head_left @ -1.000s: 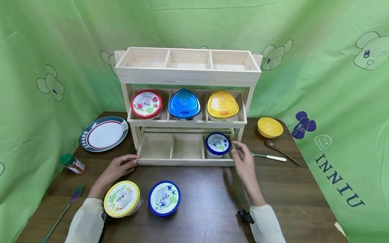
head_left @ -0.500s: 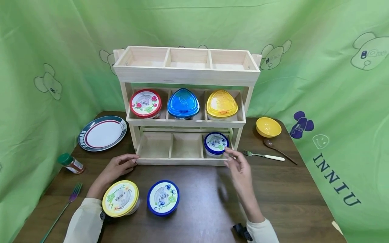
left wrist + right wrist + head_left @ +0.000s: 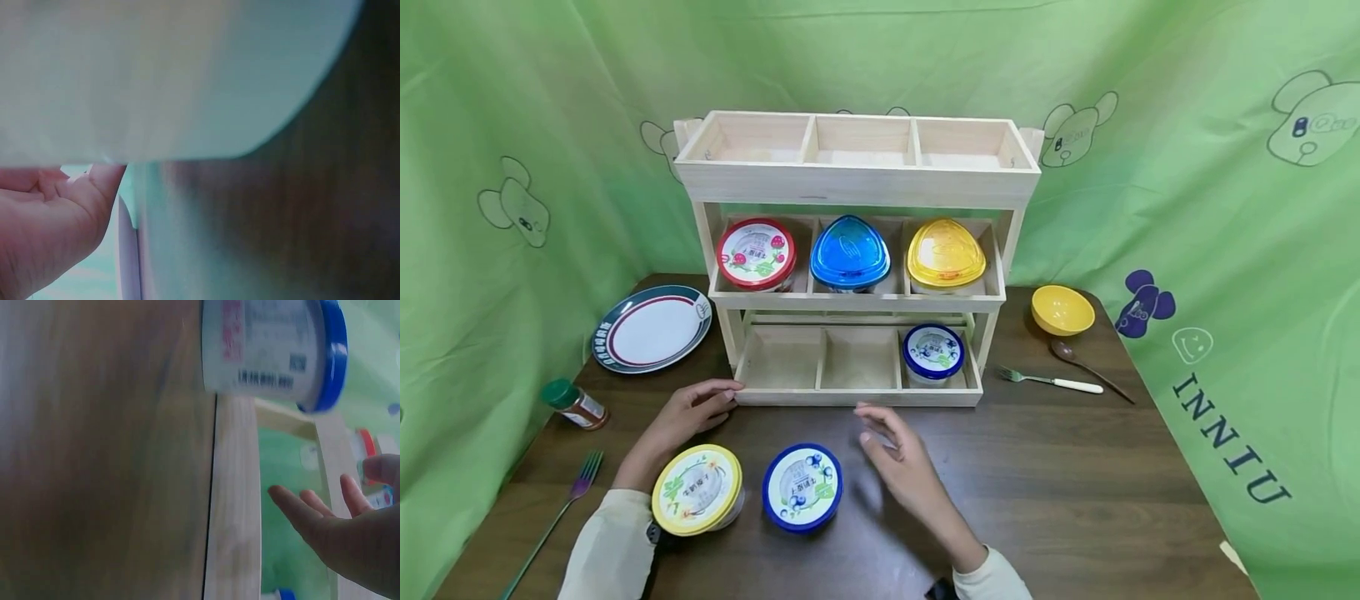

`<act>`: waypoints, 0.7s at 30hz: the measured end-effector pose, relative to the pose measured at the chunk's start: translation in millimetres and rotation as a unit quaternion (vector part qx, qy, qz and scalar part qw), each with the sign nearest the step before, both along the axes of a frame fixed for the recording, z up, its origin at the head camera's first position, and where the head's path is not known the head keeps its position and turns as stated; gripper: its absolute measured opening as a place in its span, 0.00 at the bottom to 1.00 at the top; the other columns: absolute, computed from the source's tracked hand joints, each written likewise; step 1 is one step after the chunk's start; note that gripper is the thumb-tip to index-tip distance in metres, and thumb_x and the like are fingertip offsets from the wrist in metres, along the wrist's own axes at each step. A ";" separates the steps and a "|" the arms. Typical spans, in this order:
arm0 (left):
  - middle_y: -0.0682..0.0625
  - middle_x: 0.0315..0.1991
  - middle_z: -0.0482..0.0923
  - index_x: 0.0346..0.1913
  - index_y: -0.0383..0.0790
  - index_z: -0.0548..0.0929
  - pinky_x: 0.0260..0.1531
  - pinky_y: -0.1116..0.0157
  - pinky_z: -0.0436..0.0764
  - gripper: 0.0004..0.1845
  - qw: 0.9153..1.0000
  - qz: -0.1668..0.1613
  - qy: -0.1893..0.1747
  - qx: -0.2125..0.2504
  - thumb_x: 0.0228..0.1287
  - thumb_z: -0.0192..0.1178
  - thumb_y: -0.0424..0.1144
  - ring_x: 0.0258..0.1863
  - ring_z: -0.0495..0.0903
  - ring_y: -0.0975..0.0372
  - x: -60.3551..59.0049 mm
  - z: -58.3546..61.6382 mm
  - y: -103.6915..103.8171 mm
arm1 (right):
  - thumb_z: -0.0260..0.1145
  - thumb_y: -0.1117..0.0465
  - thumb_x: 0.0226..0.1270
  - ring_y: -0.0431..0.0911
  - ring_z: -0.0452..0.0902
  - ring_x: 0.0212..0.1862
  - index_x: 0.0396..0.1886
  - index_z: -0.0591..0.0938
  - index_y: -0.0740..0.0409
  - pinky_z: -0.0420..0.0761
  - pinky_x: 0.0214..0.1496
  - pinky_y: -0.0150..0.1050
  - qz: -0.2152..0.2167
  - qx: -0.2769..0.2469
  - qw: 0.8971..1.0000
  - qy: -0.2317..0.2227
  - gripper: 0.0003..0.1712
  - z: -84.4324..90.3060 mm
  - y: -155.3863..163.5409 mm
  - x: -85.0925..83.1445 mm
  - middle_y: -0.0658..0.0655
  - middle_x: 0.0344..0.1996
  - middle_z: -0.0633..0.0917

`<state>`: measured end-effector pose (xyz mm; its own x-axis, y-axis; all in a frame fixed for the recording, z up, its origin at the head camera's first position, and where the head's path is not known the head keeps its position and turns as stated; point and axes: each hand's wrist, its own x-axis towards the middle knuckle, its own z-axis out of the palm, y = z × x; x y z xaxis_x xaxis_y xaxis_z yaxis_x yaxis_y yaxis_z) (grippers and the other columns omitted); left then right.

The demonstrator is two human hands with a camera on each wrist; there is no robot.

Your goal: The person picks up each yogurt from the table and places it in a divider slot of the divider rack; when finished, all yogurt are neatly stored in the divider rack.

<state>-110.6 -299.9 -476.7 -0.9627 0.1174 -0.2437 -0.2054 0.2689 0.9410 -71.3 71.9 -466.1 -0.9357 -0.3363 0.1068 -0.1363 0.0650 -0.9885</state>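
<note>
neither hand holds anything: the right hand (image 3: 898, 454) hangs above the table (image 3: 1075, 483) with fingers spread and relaxed, just right of the blue-lidded tub (image 3: 802, 487) that stands free on the tabletop, near it but not touching; the right wrist view shows the same loose, parted fingers (image 3: 312, 509) with a blue-rimmed tub (image 3: 275, 350) beyond them. the left hand (image 3: 688, 414) lies flat with fingers straight, its tips against the front left corner of the wooden rack (image 3: 850, 250) as if to steady it; the left wrist view is too close and blurred to add more. beside the blue-lidded tub, to its left, stands a yellow-lidded tub (image 3: 698, 489), partly over the left sleeve. in the rack, the bottom tier has a second blue tub (image 3: 933, 353) in its right compartment while the middle and left ones look bare; the middle tier holds a red-lidded tub (image 3: 757, 253), a blue dome lid (image 3: 850, 252) and a yellow dome lid (image 3: 946, 252). judging by this, the step in hand seems to be stocking the bottom tier, with the right hand closing on the loose tub. the next move calls for curling fingers round its lid rim, lifting clear, then setting it into a bare compartment without knocking the divider. off to the sides lie a plate (image 3: 652, 327), a spice jar (image 3: 576, 404), a yellow bowl (image 3: 1062, 310), a white-handled fork (image 3: 1051, 382)
</note>
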 end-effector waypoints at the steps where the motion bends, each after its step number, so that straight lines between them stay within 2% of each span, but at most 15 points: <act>1: 0.33 0.72 0.74 0.73 0.27 0.77 0.64 0.57 0.84 0.24 1.000 0.000 0.001 0.000 0.87 0.56 0.42 0.65 0.80 0.59 -0.1 -0.5 -0.4 | 0.63 0.66 0.82 0.66 0.73 0.74 0.69 0.80 0.63 0.79 0.73 0.55 0.014 0.004 1.000 -0.007 0.21 -0.9 -3.2 2.1 0.67 0.75 0.76; 7: 0.34 0.71 0.74 0.72 0.27 0.77 0.63 0.58 0.85 0.24 1.000 -0.001 0.004 0.002 0.88 0.56 0.42 0.64 0.81 0.61 -0.9 -1.0 -1.7 | 0.64 0.61 0.84 0.62 0.68 0.78 0.68 0.83 0.59 0.73 0.78 0.60 0.102 0.021 0.994 -0.022 0.19 -4.7 -19.1 11.9 0.67 0.77 0.74; 11: 0.34 0.70 0.75 0.72 0.27 0.78 0.63 0.57 0.85 0.23 1.000 -0.001 0.007 0.001 0.88 0.56 0.41 0.63 0.81 0.61 -1.2 -0.5 -1.2 | 0.65 0.58 0.83 0.59 0.68 0.79 0.62 0.88 0.50 0.70 0.79 0.61 0.130 0.061 0.989 -0.019 0.14 -4.2 -26.1 16.4 0.62 0.75 0.77; 16: 0.35 0.69 0.76 0.72 0.26 0.77 0.62 0.57 0.85 0.23 1.000 -0.004 0.010 0.001 0.88 0.55 0.40 0.61 0.81 0.65 -1.2 -1.6 -2.0 | 0.65 0.58 0.83 0.56 0.69 0.78 0.61 0.89 0.47 0.68 0.80 0.53 0.140 0.081 0.987 -0.017 0.14 -4.4 -28.2 18.6 0.54 0.71 0.82; 21: 0.35 0.71 0.75 0.72 0.26 0.77 0.63 0.56 0.85 0.23 1.000 -0.003 0.007 0.005 0.88 0.55 0.39 0.61 0.81 0.65 -1.1 -3.3 -2.2 | 0.65 0.64 0.82 0.58 0.69 0.78 0.62 0.89 0.55 0.67 0.82 0.55 0.104 0.059 0.993 0.001 0.15 -2.5 -18.4 11.4 0.60 0.74 0.79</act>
<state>-111.7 -302.0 -480.0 -0.9653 0.1262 -0.2287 -0.1902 0.2604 0.9466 -59.9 53.5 -468.6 -0.8445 -0.5325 0.0568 -0.1609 0.1511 -0.9753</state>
